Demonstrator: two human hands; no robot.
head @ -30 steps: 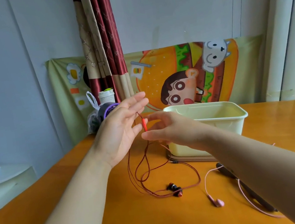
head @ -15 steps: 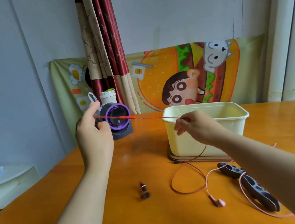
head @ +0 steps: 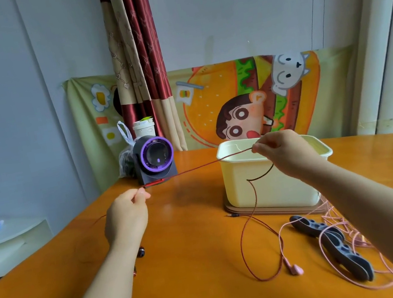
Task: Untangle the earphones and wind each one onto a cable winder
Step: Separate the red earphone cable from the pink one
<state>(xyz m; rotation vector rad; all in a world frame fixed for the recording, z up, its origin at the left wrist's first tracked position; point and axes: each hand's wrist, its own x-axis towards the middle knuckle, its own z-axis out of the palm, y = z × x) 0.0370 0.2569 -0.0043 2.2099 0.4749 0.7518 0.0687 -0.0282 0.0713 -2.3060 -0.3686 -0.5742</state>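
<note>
A pale yellow rectangular plastic bin [head: 261, 182] is standing on a flat brown base [head: 269, 210] on the orange wooden bench [head: 197, 266]. Only its inner wall is showing, so I cannot tell what is lying inside. Behind the black desk fan with the purple ring [head: 155, 157], a white lidded paper cup [head: 144, 129] is hiding its contents, and a clear plastic bag [head: 125, 158] is holding something dark. I am finding no readable writing, only a cartoon cloth [head: 247, 103] hanging on the wall.

The left hand [head: 125, 214] is pinching the dark red braided earphone cable [head: 206, 165] in a narrow grip, just beside its bright red inline remote [head: 154, 182]. The right hand [head: 285, 152] is also holding this cable in a narrow grip, above the bin's near rim, so the cable is stretching taut between them. From the right hand it is dropping in front of the bin and looping on the bench. A dark earbud [head: 141, 251] is lying by the left forearm.

The pink earphone [head: 294, 268] is lying loose beside the dark grey cable winder [head: 351, 260], its cable crossing over it. Bare bench is lying open between the arms, and the left edge is running near the left elbow.
</note>
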